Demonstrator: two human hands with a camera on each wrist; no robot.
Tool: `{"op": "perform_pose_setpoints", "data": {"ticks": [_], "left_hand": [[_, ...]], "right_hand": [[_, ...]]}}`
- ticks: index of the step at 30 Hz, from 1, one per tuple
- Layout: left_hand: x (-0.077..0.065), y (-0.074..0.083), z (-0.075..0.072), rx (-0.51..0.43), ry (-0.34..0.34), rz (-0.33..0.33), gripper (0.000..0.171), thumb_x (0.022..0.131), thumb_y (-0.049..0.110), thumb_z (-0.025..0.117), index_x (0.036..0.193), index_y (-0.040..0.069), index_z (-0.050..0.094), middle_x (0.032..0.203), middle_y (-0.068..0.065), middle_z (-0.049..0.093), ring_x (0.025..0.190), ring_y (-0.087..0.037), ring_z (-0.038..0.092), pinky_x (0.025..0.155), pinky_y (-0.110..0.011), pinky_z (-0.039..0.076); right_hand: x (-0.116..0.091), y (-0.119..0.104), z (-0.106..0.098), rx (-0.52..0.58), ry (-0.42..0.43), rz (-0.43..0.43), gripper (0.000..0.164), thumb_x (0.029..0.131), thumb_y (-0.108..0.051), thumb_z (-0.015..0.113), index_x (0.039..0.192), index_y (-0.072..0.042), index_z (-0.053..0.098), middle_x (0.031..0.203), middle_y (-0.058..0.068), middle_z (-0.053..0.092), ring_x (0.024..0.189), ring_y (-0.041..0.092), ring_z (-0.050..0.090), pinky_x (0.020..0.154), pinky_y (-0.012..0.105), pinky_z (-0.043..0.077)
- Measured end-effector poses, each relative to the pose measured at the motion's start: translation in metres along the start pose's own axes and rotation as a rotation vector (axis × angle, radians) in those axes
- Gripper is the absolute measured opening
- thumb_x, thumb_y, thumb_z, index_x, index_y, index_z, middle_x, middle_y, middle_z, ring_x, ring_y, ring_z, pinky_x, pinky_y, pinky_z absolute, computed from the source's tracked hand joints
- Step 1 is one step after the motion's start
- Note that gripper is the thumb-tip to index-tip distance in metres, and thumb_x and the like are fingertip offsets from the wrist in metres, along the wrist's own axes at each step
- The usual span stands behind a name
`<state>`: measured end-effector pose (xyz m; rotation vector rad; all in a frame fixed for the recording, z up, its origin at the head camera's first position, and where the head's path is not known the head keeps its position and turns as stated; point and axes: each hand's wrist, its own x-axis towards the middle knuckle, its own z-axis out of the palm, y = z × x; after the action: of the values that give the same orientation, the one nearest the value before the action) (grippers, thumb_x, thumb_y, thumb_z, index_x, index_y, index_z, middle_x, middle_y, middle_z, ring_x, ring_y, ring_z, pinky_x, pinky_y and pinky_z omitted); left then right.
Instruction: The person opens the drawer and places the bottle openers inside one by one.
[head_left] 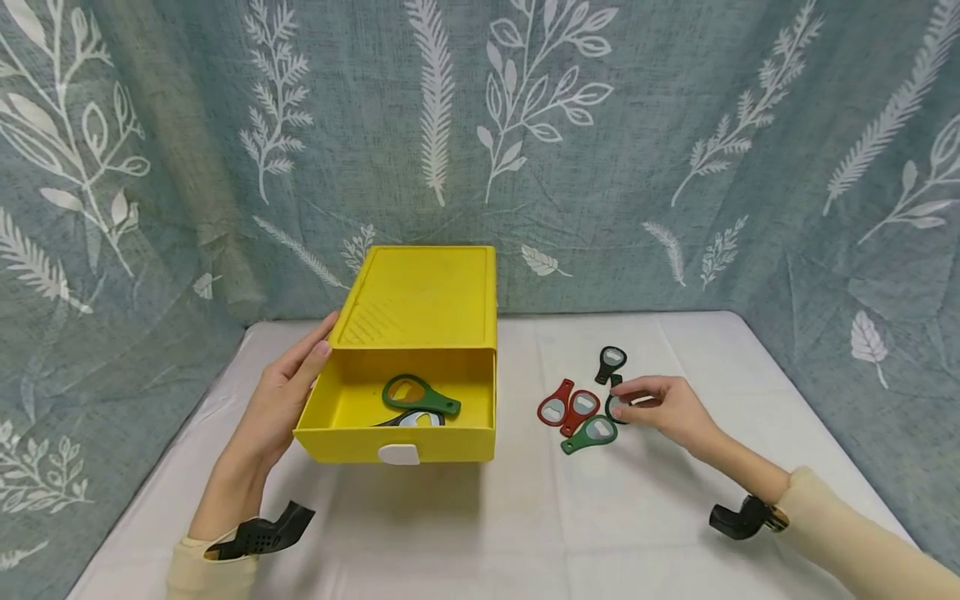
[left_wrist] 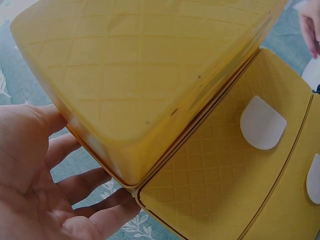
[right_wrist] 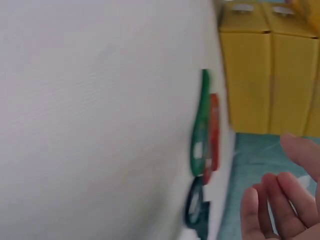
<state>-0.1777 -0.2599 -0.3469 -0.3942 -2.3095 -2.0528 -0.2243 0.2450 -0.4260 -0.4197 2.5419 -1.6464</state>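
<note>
A yellow drawer box stands left of centre with its top drawer pulled out. My left hand rests along the box's left side, fingers extended, thumb near the drawer edge. Inside the drawer lie a green bottle opener and a dark one, half hidden by the front wall. My right hand reaches over a dark bottle opener, thumb and fingers apart around its ring. Beside it lie a green opener, two red openers and a black opener.
A white knob sits on the drawer front. Lower drawers show beneath it in the left wrist view. White cloth covers the table, and a leaf-patterned curtain hangs behind. Each wrist wears a black camera mount.
</note>
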Motion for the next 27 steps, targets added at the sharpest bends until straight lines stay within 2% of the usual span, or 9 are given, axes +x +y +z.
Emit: {"op": "perform_pose_setpoints", "data": {"ticks": [5, 12, 17, 27], "left_hand": [[0.000, -0.001, 0.000, 0.001, -0.002, 0.006, 0.053, 0.106, 0.034, 0.044, 0.157, 0.028, 0.028, 0.162, -0.007, 0.020, 0.142, -0.030, 0.025, 0.088, -0.023, 0.051], [0.000, 0.000, 0.000, -0.009, -0.004, 0.004, 0.053, 0.106, 0.035, 0.044, 0.157, 0.028, 0.028, 0.162, -0.007, 0.019, 0.142, -0.031, 0.026, 0.089, -0.023, 0.051], [0.000, -0.001, 0.000, -0.020, -0.006, 0.013, 0.053, 0.106, 0.034, 0.044, 0.157, 0.028, 0.028, 0.162, -0.007, 0.019, 0.141, -0.029, 0.027, 0.089, -0.023, 0.051], [-0.001, -0.003, -0.001, -0.034, -0.013, 0.011, 0.053, 0.106, 0.034, 0.045, 0.157, 0.028, 0.029, 0.162, -0.006, 0.018, 0.143, -0.031, 0.024, 0.090, -0.022, 0.050]], "right_hand": [[-0.003, 0.014, 0.002, 0.005, -0.045, 0.003, 0.046, 0.076, -0.017, 0.087, 0.114, 0.003, 0.071, 0.111, 0.021, 0.068, 0.092, 0.028, 0.068, 0.075, 0.031, 0.058], [-0.004, 0.025, 0.006, -0.015, -0.080, 0.008, 0.044, 0.076, -0.012, 0.087, 0.113, 0.005, 0.070, 0.106, 0.018, 0.070, 0.091, 0.025, 0.067, 0.073, 0.028, 0.057], [-0.003, 0.028, 0.010, -0.032, -0.085, -0.025, 0.043, 0.075, -0.008, 0.086, 0.112, 0.008, 0.070, 0.100, 0.018, 0.070, 0.088, 0.025, 0.067, 0.074, 0.027, 0.057], [-0.003, 0.035, 0.017, -0.065, -0.072, -0.009, 0.048, 0.071, -0.004, 0.088, 0.113, 0.008, 0.068, 0.101, 0.015, 0.069, 0.089, 0.027, 0.067, 0.075, 0.026, 0.057]]}}
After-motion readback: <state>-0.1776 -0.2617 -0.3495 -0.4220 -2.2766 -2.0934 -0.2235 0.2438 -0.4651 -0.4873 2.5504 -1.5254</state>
